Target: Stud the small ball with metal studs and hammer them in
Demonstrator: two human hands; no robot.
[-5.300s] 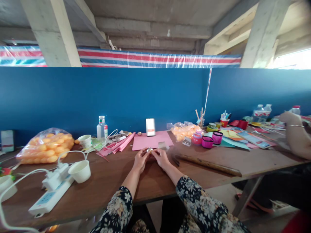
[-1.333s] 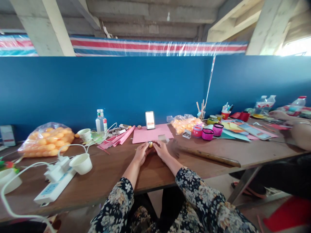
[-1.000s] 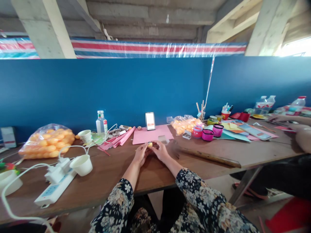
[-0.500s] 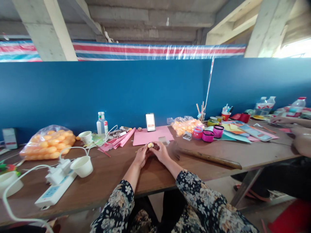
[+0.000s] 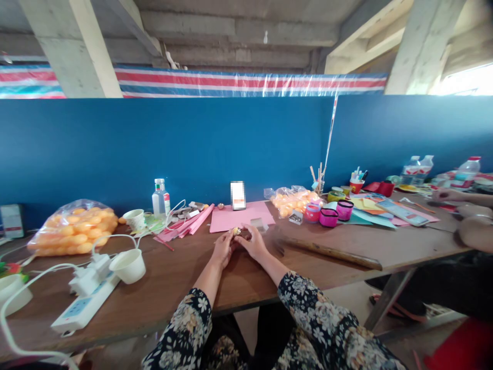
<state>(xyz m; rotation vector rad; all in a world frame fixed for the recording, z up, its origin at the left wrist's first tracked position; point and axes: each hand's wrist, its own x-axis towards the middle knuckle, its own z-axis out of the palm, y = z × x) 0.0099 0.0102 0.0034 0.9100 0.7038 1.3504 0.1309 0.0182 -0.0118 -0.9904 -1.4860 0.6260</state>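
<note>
Between both hands, over the front edge of the pink paper, is a small shiny gold round piece (image 5: 236, 232); its exact kind is too small to make out. My left hand (image 5: 223, 247) pinches it from the left with thumb and fingertips. From the right, my right hand (image 5: 254, 243) curls its fingers and thumb onto the same piece. A similar small metallic ball (image 5: 221, 206) lies by the back left of the pink paper (image 5: 221, 220). A small clear box (image 5: 259, 224) rests just beyond my right fingers.
A wooden stick (image 5: 331, 253) lies to my right, near several pink and purple rolls (image 5: 328, 217). Bags of orange balls (image 5: 77, 231) stand left and back right. A phone (image 5: 238, 196) stands ahead. Left are a power strip (image 5: 87, 308) and cups (image 5: 129, 266). Another person's hand (image 5: 449, 195) is far right.
The gold piece has turned slightly and shifted a little left between my fingers. My hands stay in nearly the same place; the view has moved slightly.
</note>
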